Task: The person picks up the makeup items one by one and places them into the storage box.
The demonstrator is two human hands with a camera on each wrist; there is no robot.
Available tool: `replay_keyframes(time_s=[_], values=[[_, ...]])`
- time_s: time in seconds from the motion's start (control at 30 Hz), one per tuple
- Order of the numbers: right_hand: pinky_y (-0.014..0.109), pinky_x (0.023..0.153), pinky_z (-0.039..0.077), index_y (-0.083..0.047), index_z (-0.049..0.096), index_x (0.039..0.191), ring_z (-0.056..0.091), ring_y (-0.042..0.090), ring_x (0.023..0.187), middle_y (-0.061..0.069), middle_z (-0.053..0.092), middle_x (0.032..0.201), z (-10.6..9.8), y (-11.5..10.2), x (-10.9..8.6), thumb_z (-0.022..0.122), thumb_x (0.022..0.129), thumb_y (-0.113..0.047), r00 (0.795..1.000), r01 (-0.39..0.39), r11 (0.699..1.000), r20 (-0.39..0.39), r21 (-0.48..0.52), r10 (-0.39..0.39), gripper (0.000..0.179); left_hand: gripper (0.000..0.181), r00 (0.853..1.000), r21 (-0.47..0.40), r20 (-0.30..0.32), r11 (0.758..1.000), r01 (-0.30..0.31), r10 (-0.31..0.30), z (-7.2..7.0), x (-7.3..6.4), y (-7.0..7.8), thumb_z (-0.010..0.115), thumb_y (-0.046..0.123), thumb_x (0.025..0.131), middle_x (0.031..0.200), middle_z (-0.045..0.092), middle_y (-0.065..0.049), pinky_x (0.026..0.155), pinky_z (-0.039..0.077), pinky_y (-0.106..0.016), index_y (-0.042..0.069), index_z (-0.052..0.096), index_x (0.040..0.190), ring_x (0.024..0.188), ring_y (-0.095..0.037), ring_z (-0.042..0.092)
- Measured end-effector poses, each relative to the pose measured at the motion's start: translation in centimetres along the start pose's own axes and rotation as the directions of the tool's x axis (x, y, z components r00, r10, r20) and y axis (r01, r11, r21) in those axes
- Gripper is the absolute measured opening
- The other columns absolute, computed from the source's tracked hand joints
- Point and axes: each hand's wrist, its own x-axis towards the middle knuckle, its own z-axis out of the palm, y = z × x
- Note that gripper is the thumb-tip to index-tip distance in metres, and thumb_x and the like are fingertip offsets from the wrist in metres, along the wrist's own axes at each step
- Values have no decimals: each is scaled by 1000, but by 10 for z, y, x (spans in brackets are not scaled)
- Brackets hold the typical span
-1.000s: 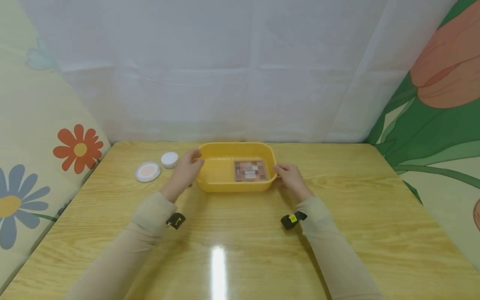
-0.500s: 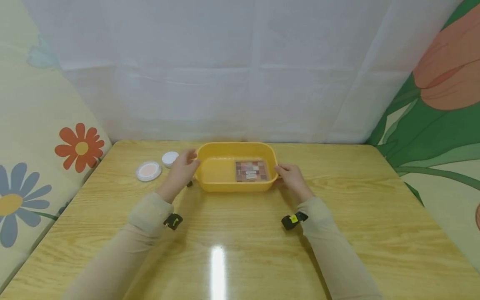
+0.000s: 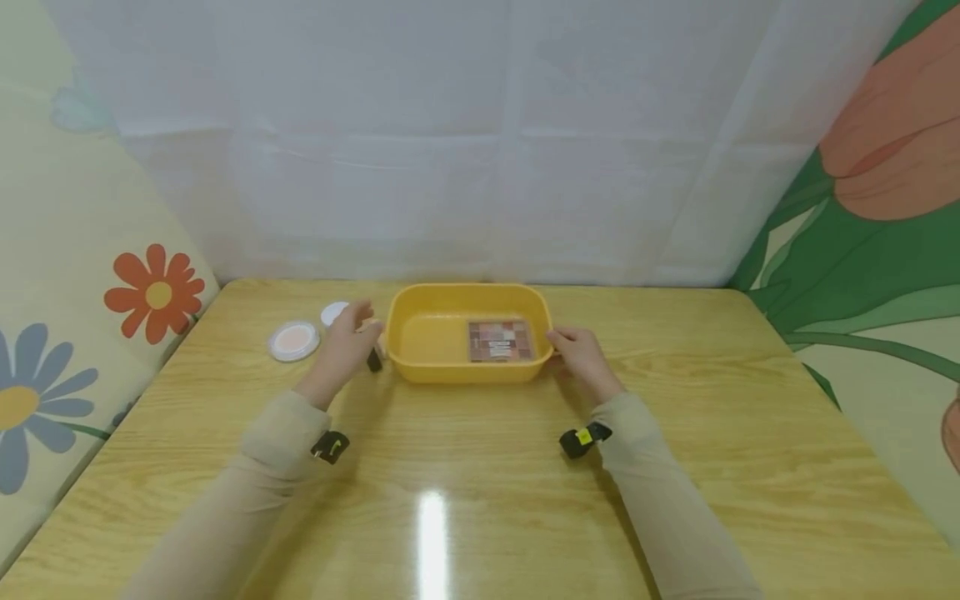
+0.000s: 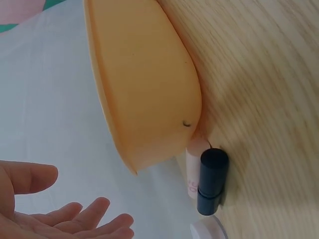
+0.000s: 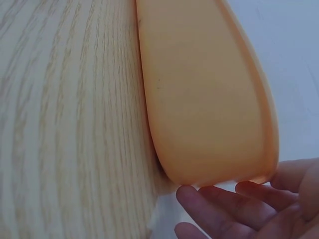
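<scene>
A yellow plastic bin [image 3: 435, 374] stands on the table with a checked eyeshadow palette [image 3: 499, 341] lying in its right half. My right hand [image 3: 587, 358] pinches the bin's right end, thumb at the rim and fingers under it against the wall. My left hand [image 3: 341, 350] hovers off the left end, fingers spread and apart from the bin. Between them on the table are a black lipstick-like tube [image 4: 213, 174] and a pale pink tube [image 4: 192, 169], side by side. Behind the left hand is a white round jar [image 3: 333, 312], partly hidden.
A round clear-rimmed compact with pink powder [image 3: 293, 341] lies left of my left hand. White cloth [image 3: 480, 167] hangs right behind the table's back edge. Flowered panels [image 3: 885, 250] flank both sides of the wooden table [image 3: 495, 483].
My left hand has let go of the bin's left end and drawn away to the left, uncovering the black tube. The right hand and the bin stay nearly where they were.
</scene>
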Motion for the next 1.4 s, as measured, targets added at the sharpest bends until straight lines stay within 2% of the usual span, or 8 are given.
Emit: replay_keyframes(time_s=[0.3,0.53,0.87,1.0,1.1,1.27,1.4], values=[[36,73,55,9,53,132,67,23,88,27,58,124,1,1,1,44,104,-19,1000,1,1000,0,-5,-1,40,60,999,14,-29,1000,20,-20,-5,-4,-9,45,17,101,149,30,-31,114,24,-51,-10,21,148,139,-42,28],[37,74,54,9,53,132,66,24,89,27,59,124,0,1,1,43,104,-19,1000,-7,1000,0,-2,7,40,60,997,59,-71,998,27,-23,-11,-8,-13,45,15,100,150,30,-30,110,30,-55,-10,19,148,134,-46,33],[36,73,54,9,54,131,66,26,91,26,60,123,0,1,1,44,104,-18,1000,-6,1000,-5,-9,6,39,64,997,77,-73,996,35,-30,-20,-10,-16,44,22,103,152,24,-30,109,31,-56,-8,13,150,134,-48,33],[37,75,54,7,55,131,66,30,95,25,60,123,-1,1,0,43,105,-20,1000,-18,1000,-5,-12,18,40,65,996,101,-89,994,39,-31,-21,-10,-18,45,23,102,151,25,-32,111,27,-56,-10,15,149,136,-48,29],[38,75,54,7,55,131,65,32,97,25,60,123,-1,0,0,43,105,-20,1000,-17,1000,-6,-17,17,40,64,995,124,-95,992,30,-18,-22,-9,-21,47,18,101,150,25,-34,112,24,-56,-13,15,148,137,-48,26],[37,74,54,7,54,132,66,30,95,26,59,124,0,-1,-1,43,105,-19,1000,-8,1000,-12,-16,8,40,63,996,177,-89,984,13,3,-22,-7,-25,49,8,99,148,24,-37,113,21,-56,-16,15,146,138,-49,22],[35,72,54,7,53,133,66,28,92,26,59,124,0,-1,-1,43,104,-19,1000,-13,1000,-16,-16,13,40,64,996,213,-93,977,11,9,-23,-6,-28,50,9,99,148,21,-38,114,19,-56,-18,15,145,138,-50,20]])
